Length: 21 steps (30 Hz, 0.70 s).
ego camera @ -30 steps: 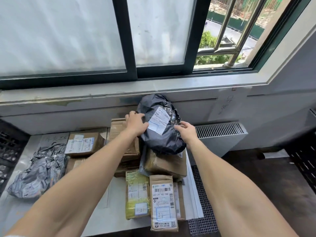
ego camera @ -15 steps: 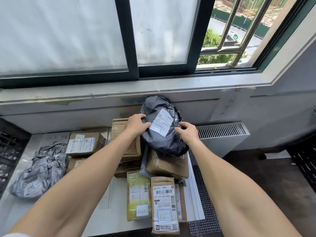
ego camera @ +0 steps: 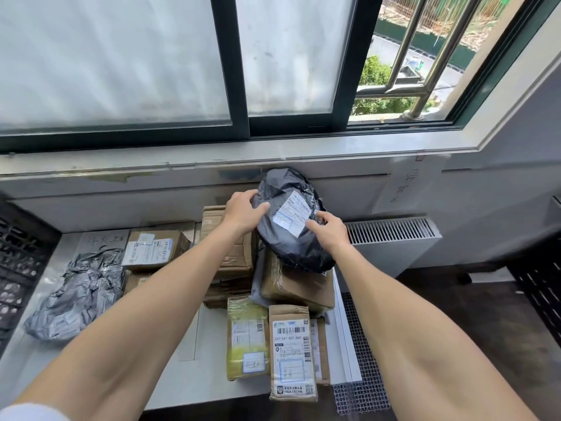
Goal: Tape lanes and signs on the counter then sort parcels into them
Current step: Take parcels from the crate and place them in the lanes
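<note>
My white table [ego camera: 206,381] carries a crumpled grey bag [ego camera: 79,296] at left, stacked cardboard boxes [ego camera: 235,265] toward the back, and a yellow-taped parcel [ego camera: 247,338] beside a brown labelled parcel [ego camera: 291,352] at the near edge

Two hands [ego camera: 241,212], one black parcel [ego camera: 288,249], one grey parcel [ego camera: 76,296] — six-plus cardboard boxes [ego camera: 154,249]

This is a makeshift parcel-sorting corner in a plain indoor room. A white counter [ego camera: 206,390] under a wide sliding window [ego camera: 121,56] is heaped with cardboard boxes [ego camera: 293,350] bearing barcoded shipping labels, a crumpled grey mailer bag [ego camera: 76,296] at the left and a black bagged parcel [ego camera: 291,247] atop the far stack. One handwritten paper sign [ego camera: 103,240] lies on the counter's far left, and another, the wall sign [ego camera: 403,186], is stuck up at the right above a white radiator [ego camera: 391,241].
</note>
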Each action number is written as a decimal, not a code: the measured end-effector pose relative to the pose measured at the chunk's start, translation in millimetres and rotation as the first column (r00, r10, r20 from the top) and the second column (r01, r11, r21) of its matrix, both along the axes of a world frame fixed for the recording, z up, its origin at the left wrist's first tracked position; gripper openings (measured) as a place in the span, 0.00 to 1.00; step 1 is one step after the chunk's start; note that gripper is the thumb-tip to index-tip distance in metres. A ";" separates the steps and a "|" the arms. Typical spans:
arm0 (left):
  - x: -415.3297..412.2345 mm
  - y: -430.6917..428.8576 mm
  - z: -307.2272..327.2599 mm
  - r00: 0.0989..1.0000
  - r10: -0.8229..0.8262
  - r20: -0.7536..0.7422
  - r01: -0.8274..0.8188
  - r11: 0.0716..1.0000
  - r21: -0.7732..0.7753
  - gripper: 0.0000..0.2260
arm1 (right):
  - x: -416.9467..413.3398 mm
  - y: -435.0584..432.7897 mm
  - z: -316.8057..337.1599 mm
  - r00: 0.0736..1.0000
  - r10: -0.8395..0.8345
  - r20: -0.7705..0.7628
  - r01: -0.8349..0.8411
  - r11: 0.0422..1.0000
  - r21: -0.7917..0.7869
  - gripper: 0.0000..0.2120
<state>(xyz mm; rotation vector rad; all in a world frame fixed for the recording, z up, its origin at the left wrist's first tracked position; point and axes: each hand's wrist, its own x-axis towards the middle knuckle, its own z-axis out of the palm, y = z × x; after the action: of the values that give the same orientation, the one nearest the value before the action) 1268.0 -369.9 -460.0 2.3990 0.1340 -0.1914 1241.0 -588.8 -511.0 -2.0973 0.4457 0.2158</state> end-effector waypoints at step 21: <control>-71.3 183.6 75.5 0.963 0.252 0.096 -0.265 0.951 0.162 0.27 | -9.9 206.9 104.1 0.843 0.503 0.192 -0.436 0.847 -0.305 0.28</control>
<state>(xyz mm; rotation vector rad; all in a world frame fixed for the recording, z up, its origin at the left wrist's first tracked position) 1196.7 -186.3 -384.5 2.5276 0.4444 0.0341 1231.0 -381.9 -406.9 -2.4190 -0.2335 0.1648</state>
